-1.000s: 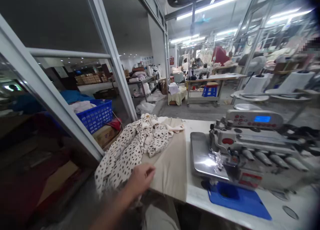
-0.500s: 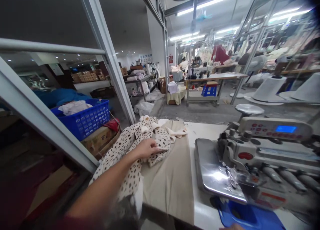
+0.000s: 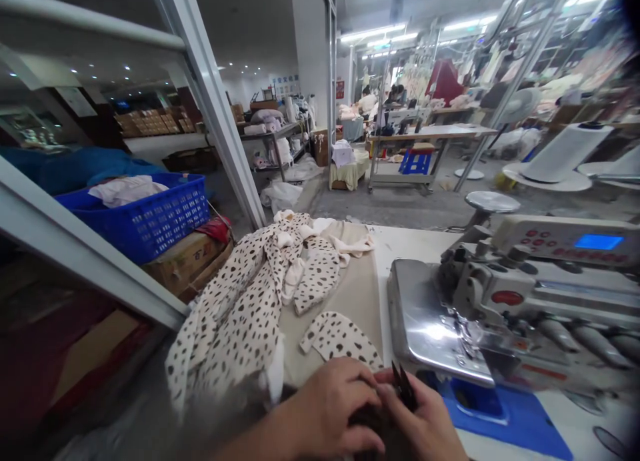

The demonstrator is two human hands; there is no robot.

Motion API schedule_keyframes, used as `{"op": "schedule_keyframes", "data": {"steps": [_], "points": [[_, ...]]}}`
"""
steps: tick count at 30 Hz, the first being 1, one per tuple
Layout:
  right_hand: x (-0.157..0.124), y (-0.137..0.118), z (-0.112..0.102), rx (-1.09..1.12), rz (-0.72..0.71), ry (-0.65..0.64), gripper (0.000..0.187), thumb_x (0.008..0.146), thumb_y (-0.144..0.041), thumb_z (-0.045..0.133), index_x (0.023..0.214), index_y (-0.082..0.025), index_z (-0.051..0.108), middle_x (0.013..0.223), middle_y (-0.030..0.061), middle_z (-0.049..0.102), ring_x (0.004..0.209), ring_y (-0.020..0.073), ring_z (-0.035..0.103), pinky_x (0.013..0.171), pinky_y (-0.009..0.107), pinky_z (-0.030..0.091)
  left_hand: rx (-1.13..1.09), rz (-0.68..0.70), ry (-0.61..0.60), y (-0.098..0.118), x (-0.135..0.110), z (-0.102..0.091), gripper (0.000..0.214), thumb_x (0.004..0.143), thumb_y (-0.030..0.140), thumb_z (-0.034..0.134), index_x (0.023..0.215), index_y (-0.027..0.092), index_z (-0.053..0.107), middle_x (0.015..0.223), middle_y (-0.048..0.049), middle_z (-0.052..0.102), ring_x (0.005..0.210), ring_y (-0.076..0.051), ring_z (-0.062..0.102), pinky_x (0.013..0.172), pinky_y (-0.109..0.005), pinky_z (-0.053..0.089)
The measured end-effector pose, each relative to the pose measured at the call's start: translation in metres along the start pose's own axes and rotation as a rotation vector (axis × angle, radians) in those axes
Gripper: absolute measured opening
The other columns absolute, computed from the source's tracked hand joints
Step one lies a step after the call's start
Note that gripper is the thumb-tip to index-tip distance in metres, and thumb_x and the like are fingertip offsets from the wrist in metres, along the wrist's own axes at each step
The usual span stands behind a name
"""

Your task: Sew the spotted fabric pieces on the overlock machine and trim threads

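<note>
My left hand (image 3: 336,407) and my right hand (image 3: 425,424) meet at the near edge of the white table (image 3: 415,244). Both are closed round a small spotted fabric piece (image 3: 341,337), whose near edge they hide. A dark pointed tool (image 3: 403,386), like small snips, sticks up from my right hand. A pile of spotted cream fabric (image 3: 250,301) lies to the left on a beige cloth (image 3: 357,291) and hangs over the table edge. The overlock sewing machine (image 3: 525,307) stands to the right.
A blue mat (image 3: 505,421) lies under the machine's front. A blue basket (image 3: 145,214) with cloth sits on cardboard boxes at the left, behind a slanted metal frame (image 3: 210,101). Thread cones (image 3: 565,154), work tables and people fill the background.
My left hand left the spotted pile and came back to the near edge with a small spotted piece. My right hand came into view holding the dark tool and joined it.
</note>
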State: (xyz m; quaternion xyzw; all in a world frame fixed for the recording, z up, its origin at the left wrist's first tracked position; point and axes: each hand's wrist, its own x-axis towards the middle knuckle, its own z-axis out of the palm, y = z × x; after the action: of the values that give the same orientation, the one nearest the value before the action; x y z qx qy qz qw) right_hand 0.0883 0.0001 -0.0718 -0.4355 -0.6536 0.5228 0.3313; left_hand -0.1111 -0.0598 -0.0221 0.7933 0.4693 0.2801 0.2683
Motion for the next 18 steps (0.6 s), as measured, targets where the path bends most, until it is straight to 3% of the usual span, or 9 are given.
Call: {"op": "schedule_keyframes", "data": {"steps": [4,5,8,11,13,15,18], "points": [[-0.003,0.018,-0.032,-0.398,-0.179,0.003,0.027,0.089,-0.043,0.058,0.091,-0.023,0.075,0.088,0.0066,0.079,0.078,0.0242,0.075,0.070,0.027,0.060,0.269,-0.229,-0.007,-0.023,0.001,-0.060,0.014,0.091,0.030,0.065,0.098,0.020,0.069,0.094,-0.0035,0.070,0.088,-0.017,0.064,0.081,-0.028,0.049],[-0.004,0.024,-0.039,-0.500,-0.223,0.005,0.027,0.089,-0.042,0.056,0.094,-0.024,0.075,0.088,0.0063,0.079,0.076,0.0242,0.076,0.067,0.028,0.060,0.376,-0.326,-0.003,-0.032,0.009,-0.076,0.012,0.094,0.025,0.059,0.093,0.020,0.069,0.091,-0.0027,0.070,0.085,-0.016,0.064,0.080,-0.028,0.049],[-0.004,0.039,-0.046,-0.803,-0.286,0.095,0.033,0.090,-0.044,0.052,0.106,-0.026,0.074,0.088,0.0069,0.079,0.062,0.0261,0.075,0.051,0.032,0.059,0.489,-0.413,0.053,-0.066,0.044,-0.113,0.021,0.098,0.022,0.048,0.095,0.016,0.068,0.098,-0.0091,0.069,0.093,-0.020,0.062,0.087,-0.033,0.047],[-0.009,0.046,-0.043,-0.977,-0.276,0.201,0.037,0.092,-0.047,0.048,0.113,-0.027,0.073,0.098,0.0098,0.077,0.057,0.0261,0.073,0.042,0.032,0.055,0.542,-0.475,0.006,-0.099,0.078,-0.123,0.016,0.094,0.026,0.058,0.092,0.014,0.067,0.098,-0.0096,0.068,0.096,-0.021,0.062,0.090,-0.036,0.048],[-0.014,0.044,-0.044,-0.940,-0.315,0.175,0.036,0.094,-0.046,0.049,0.114,-0.028,0.072,0.103,0.0099,0.076,0.067,0.0250,0.075,0.051,0.030,0.059,0.558,-0.517,-0.029,-0.112,0.091,-0.123,0.019,0.093,0.032,0.063,0.092,0.014,0.066,0.098,-0.0071,0.067,0.092,-0.020,0.063,0.087,-0.038,0.050],[-0.020,0.041,-0.049,-0.864,-0.332,0.161,0.036,0.093,-0.047,0.052,0.116,-0.030,0.072,0.101,0.0093,0.075,0.070,0.0239,0.075,0.054,0.028,0.060,0.566,-0.544,-0.027,-0.111,0.095,-0.124,0.018,0.093,0.032,0.062,0.091,0.014,0.065,0.097,-0.0067,0.067,0.091,-0.019,0.063,0.086,-0.037,0.051],[-0.027,0.033,-0.061,-0.730,-0.280,0.262,0.037,0.088,-0.050,0.060,0.116,-0.031,0.073,0.096,0.0092,0.074,0.062,0.0233,0.072,0.045,0.028,0.056,0.564,-0.529,0.039,-0.080,0.086,-0.128,0.015,0.094,0.022,0.055,0.088,0.016,0.067,0.098,-0.0096,0.067,0.095,-0.020,0.062,0.086,-0.033,0.048]]}}
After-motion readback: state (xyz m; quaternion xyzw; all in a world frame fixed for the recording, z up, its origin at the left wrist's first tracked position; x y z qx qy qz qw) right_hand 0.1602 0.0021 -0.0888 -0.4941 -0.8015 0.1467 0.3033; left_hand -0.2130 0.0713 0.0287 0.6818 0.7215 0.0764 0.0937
